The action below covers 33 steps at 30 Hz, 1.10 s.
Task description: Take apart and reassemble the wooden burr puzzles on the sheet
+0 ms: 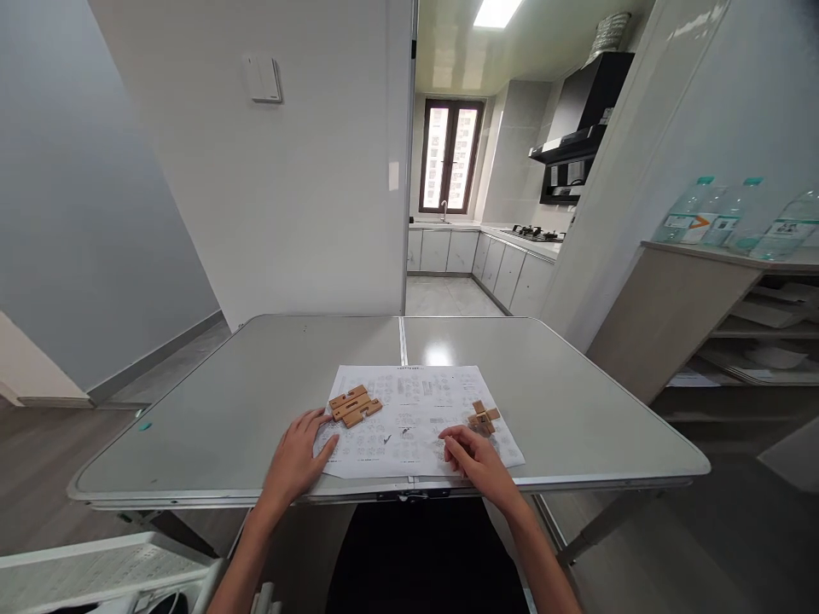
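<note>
A sheet of white paper (409, 409) with rows of small printed diagrams lies near the table's front edge. On its left side several notched flat wooden pieces (355, 405) lie side by side. My left hand (298, 452) rests at the paper's left edge, fingers spread, its fingertips beside these pieces. Toward the right side of the paper sits a small cross-shaped assembly of wooden pieces (483, 418). Just below and left of it is my right hand (477, 460), fingers loosely curled and a little apart, with nothing visible in them.
The grey folding table (576, 418) has a metal rim and a centre seam. A small teal scrap (145, 426) lies at its left. Clear bottles (735, 217) stand on a shelf unit (691, 315) at the right. A white slatted object (115, 567) is at lower left.
</note>
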Each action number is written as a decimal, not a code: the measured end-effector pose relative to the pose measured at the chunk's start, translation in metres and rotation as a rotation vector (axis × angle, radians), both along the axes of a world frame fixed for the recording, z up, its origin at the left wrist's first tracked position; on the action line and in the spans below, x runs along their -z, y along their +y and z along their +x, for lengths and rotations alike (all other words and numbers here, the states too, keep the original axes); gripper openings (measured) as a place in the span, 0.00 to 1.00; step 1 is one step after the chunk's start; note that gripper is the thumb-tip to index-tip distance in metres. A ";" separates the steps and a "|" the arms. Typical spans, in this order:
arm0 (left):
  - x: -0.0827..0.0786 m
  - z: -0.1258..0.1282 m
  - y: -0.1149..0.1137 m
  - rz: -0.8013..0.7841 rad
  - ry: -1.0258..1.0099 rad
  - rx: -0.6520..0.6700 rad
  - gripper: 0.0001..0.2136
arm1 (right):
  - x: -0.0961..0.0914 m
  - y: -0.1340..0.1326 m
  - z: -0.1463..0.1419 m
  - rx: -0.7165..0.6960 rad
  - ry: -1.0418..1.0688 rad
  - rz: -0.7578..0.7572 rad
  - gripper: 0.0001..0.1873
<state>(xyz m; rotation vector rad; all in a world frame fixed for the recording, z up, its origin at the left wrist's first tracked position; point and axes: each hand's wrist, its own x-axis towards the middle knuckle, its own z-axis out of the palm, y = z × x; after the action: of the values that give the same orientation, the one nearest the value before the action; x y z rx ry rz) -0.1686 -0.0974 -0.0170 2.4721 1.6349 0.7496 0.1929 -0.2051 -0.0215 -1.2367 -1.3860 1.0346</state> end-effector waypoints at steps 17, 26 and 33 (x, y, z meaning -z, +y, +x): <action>-0.004 0.000 -0.001 -0.055 0.061 0.037 0.24 | 0.003 0.001 -0.003 0.062 0.122 0.020 0.25; -0.006 0.000 -0.002 -0.060 0.046 0.040 0.24 | 0.010 0.005 -0.004 0.295 0.315 0.043 0.32; -0.004 0.000 -0.001 -0.061 0.027 0.040 0.24 | 0.009 0.009 -0.002 0.381 0.435 0.004 0.39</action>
<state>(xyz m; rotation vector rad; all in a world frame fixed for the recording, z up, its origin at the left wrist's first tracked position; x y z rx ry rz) -0.1685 -0.0988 -0.0127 2.4760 1.5867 0.6546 0.1909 -0.1963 -0.0309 -1.1313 -0.7827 0.9563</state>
